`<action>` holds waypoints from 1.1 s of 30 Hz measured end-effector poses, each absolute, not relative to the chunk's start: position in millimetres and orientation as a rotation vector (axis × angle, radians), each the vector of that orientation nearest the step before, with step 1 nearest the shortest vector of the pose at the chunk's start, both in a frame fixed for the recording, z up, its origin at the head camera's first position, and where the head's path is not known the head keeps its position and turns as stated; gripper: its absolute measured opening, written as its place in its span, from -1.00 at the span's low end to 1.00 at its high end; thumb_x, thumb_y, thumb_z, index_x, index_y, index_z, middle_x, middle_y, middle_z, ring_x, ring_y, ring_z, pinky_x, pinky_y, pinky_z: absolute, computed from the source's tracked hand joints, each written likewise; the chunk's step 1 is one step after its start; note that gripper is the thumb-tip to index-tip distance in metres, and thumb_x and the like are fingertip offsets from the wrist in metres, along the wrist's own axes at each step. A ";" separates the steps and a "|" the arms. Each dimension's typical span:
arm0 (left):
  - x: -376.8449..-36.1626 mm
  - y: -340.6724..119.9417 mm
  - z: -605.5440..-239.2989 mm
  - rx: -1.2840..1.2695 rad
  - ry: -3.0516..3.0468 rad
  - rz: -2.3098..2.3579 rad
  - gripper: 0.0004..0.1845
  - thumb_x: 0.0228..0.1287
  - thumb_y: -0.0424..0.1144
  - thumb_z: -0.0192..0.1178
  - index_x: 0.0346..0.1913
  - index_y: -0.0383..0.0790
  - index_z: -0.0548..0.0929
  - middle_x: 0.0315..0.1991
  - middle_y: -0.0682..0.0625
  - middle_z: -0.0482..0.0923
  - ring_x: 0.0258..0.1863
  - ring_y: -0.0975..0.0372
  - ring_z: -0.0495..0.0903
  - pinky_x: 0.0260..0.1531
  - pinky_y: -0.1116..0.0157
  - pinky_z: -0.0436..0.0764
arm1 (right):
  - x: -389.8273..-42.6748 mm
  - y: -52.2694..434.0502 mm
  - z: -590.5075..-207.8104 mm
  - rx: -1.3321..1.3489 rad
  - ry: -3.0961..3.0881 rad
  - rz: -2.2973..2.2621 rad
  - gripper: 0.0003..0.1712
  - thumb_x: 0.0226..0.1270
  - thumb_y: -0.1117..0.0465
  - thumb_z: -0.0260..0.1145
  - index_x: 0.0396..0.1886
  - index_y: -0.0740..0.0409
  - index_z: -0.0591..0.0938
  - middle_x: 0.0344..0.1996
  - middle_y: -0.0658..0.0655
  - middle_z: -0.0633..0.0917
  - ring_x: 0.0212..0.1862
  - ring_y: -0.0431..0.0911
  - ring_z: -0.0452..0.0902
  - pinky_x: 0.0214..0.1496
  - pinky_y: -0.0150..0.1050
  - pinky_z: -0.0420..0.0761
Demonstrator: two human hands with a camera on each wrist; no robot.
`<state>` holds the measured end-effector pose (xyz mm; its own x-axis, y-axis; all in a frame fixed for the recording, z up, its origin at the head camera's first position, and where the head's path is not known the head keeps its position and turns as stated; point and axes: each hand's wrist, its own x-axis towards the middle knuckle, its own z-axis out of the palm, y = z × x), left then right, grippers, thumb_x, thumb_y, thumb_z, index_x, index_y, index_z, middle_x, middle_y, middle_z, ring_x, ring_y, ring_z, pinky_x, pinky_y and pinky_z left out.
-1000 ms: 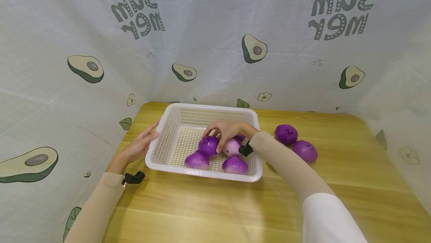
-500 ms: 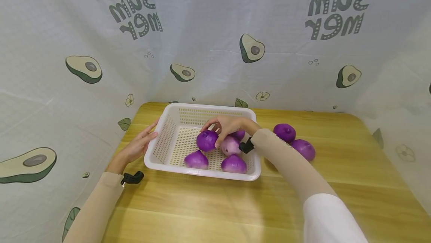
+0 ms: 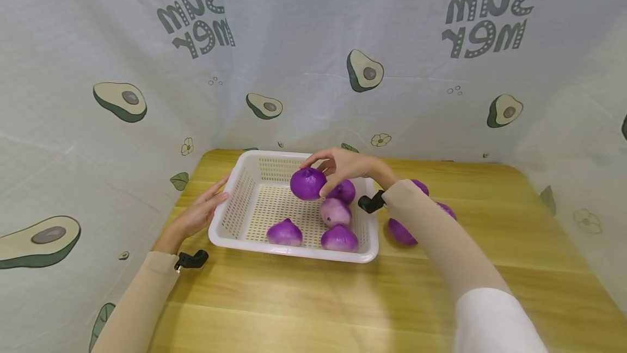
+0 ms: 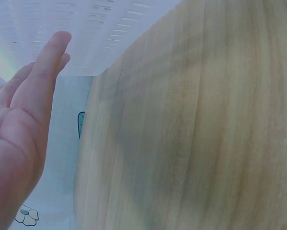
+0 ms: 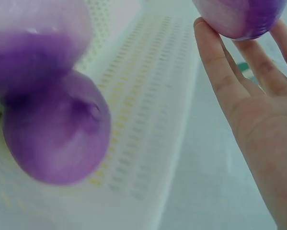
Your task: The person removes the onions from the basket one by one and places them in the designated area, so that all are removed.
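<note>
A white plastic basket with slotted walls stands on the wooden table. My right hand grips a purple onion between thumb and fingertips, raised over the middle of the basket. In the right wrist view the same onion sits at the fingertips. Below it in the basket lie a pale onion, one behind it, and two near the front wall, a left onion and a right onion. My left hand rests with straight fingers against the basket's left side.
Right of the basket, partly behind my right forearm, several more purple onions lie on the wooden table. A pale curtain with avocado prints hangs along the back and sides.
My right hand has lifted the purple onion up off the basket's contents and back toward the far wall. An onion behind the pale one shows more fully. The left hand stays at the basket.
</note>
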<state>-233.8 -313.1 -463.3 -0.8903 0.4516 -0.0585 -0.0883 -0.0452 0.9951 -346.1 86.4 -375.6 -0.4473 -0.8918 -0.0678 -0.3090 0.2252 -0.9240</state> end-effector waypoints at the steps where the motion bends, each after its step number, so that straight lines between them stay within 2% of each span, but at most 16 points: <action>1: -233.7 -313.0 -463.3 0.383 1.865 1.998 -0.35 0.66 -0.22 -0.19 0.63 -0.02 -0.20 0.20 -0.12 0.42 0.04 0.17 0.60 -0.05 0.19 0.65 | -345.7 90.4 -372.1 -1.107 1.892 -1.226 -0.17 -0.06 0.34 0.64 0.30 0.22 0.54 0.25 0.17 0.52 0.16 0.11 0.55 0.23 0.03 0.51; 6: -234.1 -313.6 -464.8 0.383 1.864 2.001 -0.35 0.66 -0.23 -0.19 0.63 -0.02 -0.19 0.20 -0.12 0.41 0.04 0.17 0.60 -0.05 0.19 0.65 | -344.3 117.2 -356.1 -1.109 1.912 -1.310 -0.18 -0.03 0.39 0.62 0.30 0.28 0.52 0.24 0.22 0.53 0.14 0.14 0.56 0.22 0.12 0.50; 16: -235.6 -313.9 -466.5 0.389 1.855 2.008 -0.36 0.66 -0.25 -0.21 0.63 -0.03 -0.19 0.22 -0.11 0.42 0.05 0.17 0.59 -0.04 0.19 0.65 | -336.0 192.0 -335.6 -0.981 2.034 -1.447 -0.16 -0.02 0.49 0.58 0.33 0.29 0.49 0.29 0.24 0.50 0.10 0.16 0.57 0.06 -0.03 0.64; 25: -234.7 -315.9 -466.3 0.409 1.821 2.013 -0.36 0.67 -0.25 -0.23 0.63 0.01 -0.20 0.22 -0.12 0.42 0.05 0.16 0.60 -0.05 0.18 0.65 | -329.1 267.4 -344.7 -0.782 2.250 -1.478 -0.18 0.05 0.50 0.53 0.36 0.28 0.45 0.27 0.13 0.51 0.10 -0.01 0.60 0.04 -0.19 0.64; 33: -234.7 -314.3 -465.0 0.396 1.822 2.004 -0.37 0.67 -0.25 -0.24 0.63 0.02 -0.20 0.25 -0.14 0.39 0.07 0.15 0.59 -0.03 0.17 0.65 | -315.1 332.7 -376.5 -0.531 2.347 -1.538 -0.20 0.17 0.52 0.44 0.41 0.30 0.37 0.25 0.00 0.46 0.10 -0.17 0.59 0.00 -0.26 0.65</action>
